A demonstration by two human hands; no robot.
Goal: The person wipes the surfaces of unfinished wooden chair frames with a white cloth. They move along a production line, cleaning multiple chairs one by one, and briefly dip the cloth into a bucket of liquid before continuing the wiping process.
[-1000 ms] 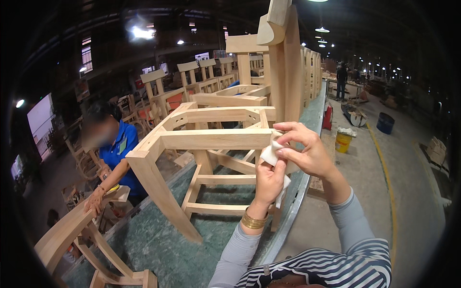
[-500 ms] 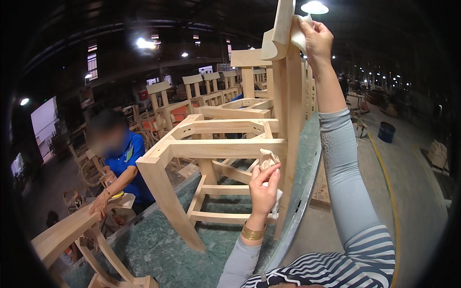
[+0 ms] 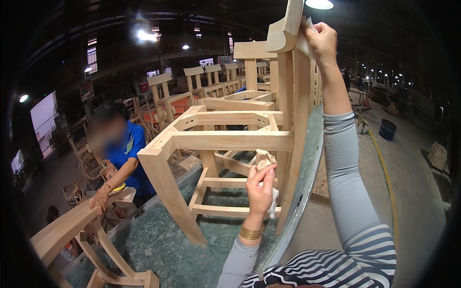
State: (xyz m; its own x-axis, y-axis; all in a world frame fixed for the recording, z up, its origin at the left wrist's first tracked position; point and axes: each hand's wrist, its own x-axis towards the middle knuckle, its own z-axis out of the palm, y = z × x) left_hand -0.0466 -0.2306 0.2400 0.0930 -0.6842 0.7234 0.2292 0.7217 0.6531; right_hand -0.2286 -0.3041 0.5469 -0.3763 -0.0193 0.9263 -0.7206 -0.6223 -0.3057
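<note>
One unfinished wooden chair frame [image 3: 225,139] stands upright on the green-topped workbench [image 3: 158,240], its back post rising beside the person. Fingers of the right hand [image 3: 321,42] are curled shut on the top of that post, just under the crest rail, with a scrap of white pressed beneath them. Below, the left hand [image 3: 260,185] pinches a crumpled pale cloth [image 3: 264,158] against the seat rail. This looks like wiping the frame; next the cloth wants sliding along the rail while the upper grip steadies the chair. Across the bench, a co-worker in blue [image 3: 126,153] handles another frame [image 3: 72,225].
</note>
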